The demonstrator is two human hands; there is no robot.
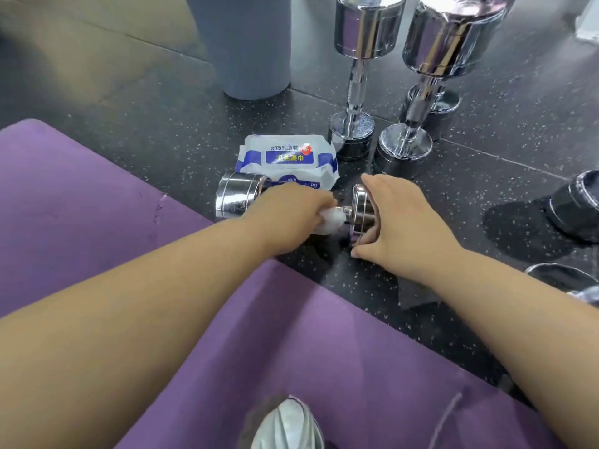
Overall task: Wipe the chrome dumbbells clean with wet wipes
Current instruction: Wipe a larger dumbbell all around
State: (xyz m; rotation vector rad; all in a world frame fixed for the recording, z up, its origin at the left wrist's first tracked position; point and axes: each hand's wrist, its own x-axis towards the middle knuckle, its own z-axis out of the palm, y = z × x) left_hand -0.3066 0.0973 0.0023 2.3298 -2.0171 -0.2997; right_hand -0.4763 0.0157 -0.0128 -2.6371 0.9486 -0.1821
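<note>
**Chrome dumbbell lying on the gym floor, both hands on it**

Chrome dumbbell (238,199) is lying on its side on the dark speckled floor (136,102), just off the edge of the purple mat (81,202) and right in front of the wet wipes pack (287,160), which is touching or nearly touching it from behind. The left hand (291,210) is wrapping around the handle, clenching a crumpled white wipe (330,220) against the bar; the handle itself is mostly hidden under the fingers. The right hand (402,218) is cupping the right-hand weight head (363,212), fingers spread over its rim and thumb reaching down to the floor side.

Two more chrome dumbbells are standing upright behind the pack: one (356,92) just beside the pack's right corner, another (428,85) close to its right, their lower heads nearly touching. A grey cylindrical post (246,43) is rising from the floor farther back on the left. Parts of further weights are showing at the right edge (573,205). A light shoe (287,422) is resting on the mat at the bottom.
</note>
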